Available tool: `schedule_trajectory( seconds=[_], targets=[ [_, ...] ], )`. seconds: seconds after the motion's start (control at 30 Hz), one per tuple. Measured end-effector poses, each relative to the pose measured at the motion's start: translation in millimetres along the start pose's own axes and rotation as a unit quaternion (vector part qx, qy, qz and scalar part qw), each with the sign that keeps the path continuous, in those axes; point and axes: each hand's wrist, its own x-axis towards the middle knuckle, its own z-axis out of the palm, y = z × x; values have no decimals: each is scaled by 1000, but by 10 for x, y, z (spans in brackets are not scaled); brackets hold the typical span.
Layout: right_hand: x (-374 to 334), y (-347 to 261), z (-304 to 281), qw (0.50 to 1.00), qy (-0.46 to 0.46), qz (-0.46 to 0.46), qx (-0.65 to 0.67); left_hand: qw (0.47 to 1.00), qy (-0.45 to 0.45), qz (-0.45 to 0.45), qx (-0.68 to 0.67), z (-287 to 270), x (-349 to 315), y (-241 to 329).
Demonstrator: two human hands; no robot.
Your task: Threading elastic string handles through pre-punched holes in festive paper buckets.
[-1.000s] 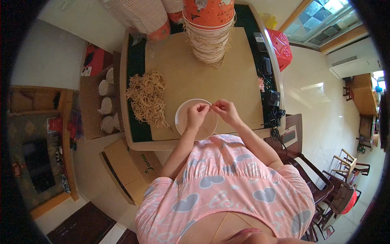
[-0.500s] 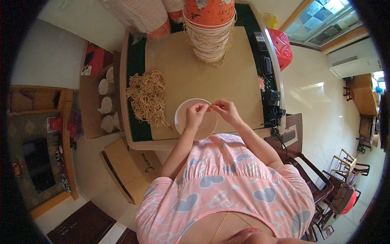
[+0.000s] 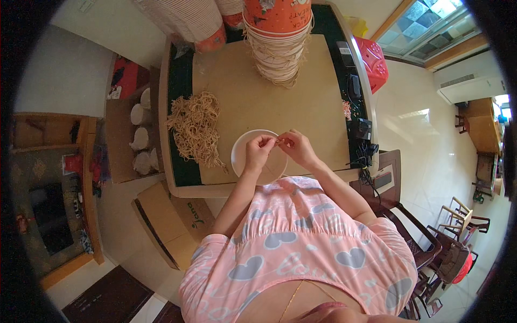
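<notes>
A round bucket (image 3: 240, 153), white inside, stands at the table's near edge in front of me. Over its far right rim my left hand (image 3: 259, 153) and my right hand (image 3: 298, 149) meet, thumbs and fingertips pinched. A thin tan piece of twine (image 3: 278, 141) shows between the fingertips, small and partly hidden by them. Both hands are closed on it. Left of the bucket lies a tangled heap of similar twine (image 3: 194, 129).
Beyond the bucket stands a tall stack of orange and white buckets (image 3: 277, 56) with twine hanging round it. Another bucket stack (image 3: 196, 24) is at the far left. Black devices and cables (image 3: 364, 153) line the right edge. A cardboard box (image 3: 175, 223) sits below the table's left side.
My right hand has shifted slightly left and up, its fingers turning closer to the left fingertips. The left hand and the bucket have barely moved.
</notes>
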Motion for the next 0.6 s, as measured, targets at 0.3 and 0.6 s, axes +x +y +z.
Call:
schedule_trajectory(
  seconds=[0.3, 0.6],
  targets=[
    [8, -109, -22, 999, 4, -7, -47, 1000, 2, 1, -5, -23, -3, -25],
    [-216, -92, -275, 994, 8, -14, -112, 994, -90, -38, -58, 208, -45, -133]
  ],
)
